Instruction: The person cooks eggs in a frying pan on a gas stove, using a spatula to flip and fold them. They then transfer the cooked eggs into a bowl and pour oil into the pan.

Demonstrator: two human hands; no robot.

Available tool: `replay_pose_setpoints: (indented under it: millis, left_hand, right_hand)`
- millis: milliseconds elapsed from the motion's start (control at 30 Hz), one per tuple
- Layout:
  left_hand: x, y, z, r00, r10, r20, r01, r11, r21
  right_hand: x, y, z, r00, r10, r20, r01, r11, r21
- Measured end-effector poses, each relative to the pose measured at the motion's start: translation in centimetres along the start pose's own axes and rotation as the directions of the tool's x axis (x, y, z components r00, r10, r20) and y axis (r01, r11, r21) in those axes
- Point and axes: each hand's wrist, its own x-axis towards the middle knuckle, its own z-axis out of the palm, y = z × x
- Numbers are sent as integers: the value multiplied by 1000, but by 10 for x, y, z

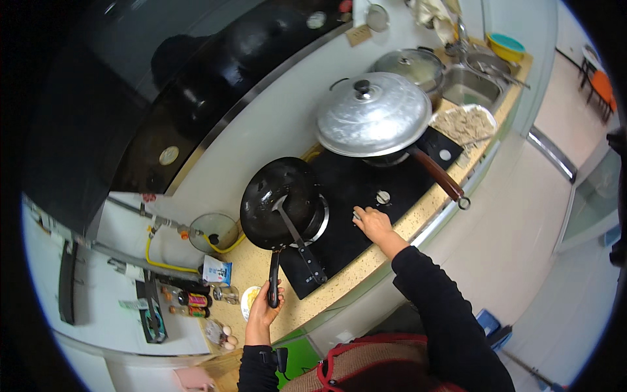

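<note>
My left hand (264, 306) grips the black handle of a dark wok (262, 210), which sits tilted over the left burner of a black gas hob (343, 196). A metal spatula (294, 228) leans in the wok, its black handle resting out over the hob's front corner. At the front of the hob, the fingers of my right hand (376, 224) are on a control knob (356, 215). Another knob (383, 197) is visible just beyond that hand. On the right burner stands a pan under a domed metal lid (374, 115), its wooden handle (438, 174) jutting past the counter edge.
Behind the lidded pan is a glass-lidded pot (409, 68). A dish of pale sliced food (464, 125) lies near the sink (470, 85). Bottles (193, 299), eggs (229, 338) and a small plate (250, 301) are at left. A range hood (215, 103) overhangs the hob.
</note>
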Motion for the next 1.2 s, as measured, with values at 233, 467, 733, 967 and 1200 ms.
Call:
replay_pose_setpoints:
  millis: [233,467,733,967,1200]
  left_hand:
    - [3,-3,7,997,52,-48,-45,991,127]
    - [5,-7,10,995,48,-91,-36,992,124]
    - [1,-7,14,992,45,-115,-36,996,81]
    - [-4,-4,18,994,23,-111,-15,997,78]
    - [-7,-4,12,994,35,-106,-28,997,73]
  right_hand:
    - [12,12,17,987,-129,-93,124,991,-57]
    - [10,-2,30,984,90,-152,-93,996,-10]
    - [11,-5,36,977,144,-160,-145,989,8]
    - [13,-8,46,958,217,-189,-214,976,35]
    - [12,-11,43,950,245,-194,-234,969,77]
